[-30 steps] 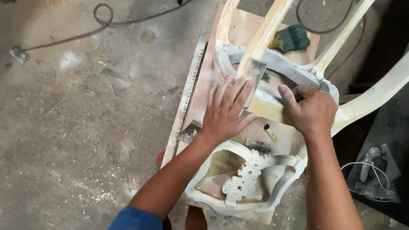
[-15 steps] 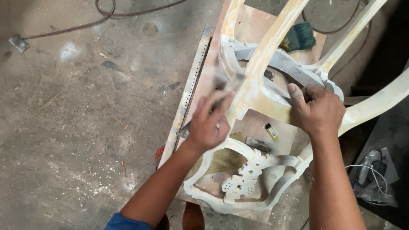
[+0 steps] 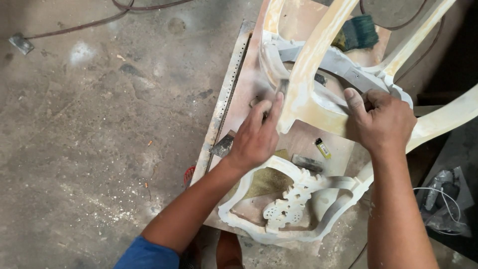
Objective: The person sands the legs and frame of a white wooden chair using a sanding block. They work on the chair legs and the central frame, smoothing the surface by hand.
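Pressing gritty sandpaper, left hand rubs pale curved chair frame.

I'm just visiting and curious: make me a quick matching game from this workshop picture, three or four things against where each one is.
Things:
1. paintbrush
2. lighter
3. right hand
4. left hand

Places:
A. pressing a sanding sheet against the chair leg
B. lying at the board's far end
C. gripping the chair frame
D. lying on the board between the hands

Pairs: 1-B, 2-D, 3-C, 4-A
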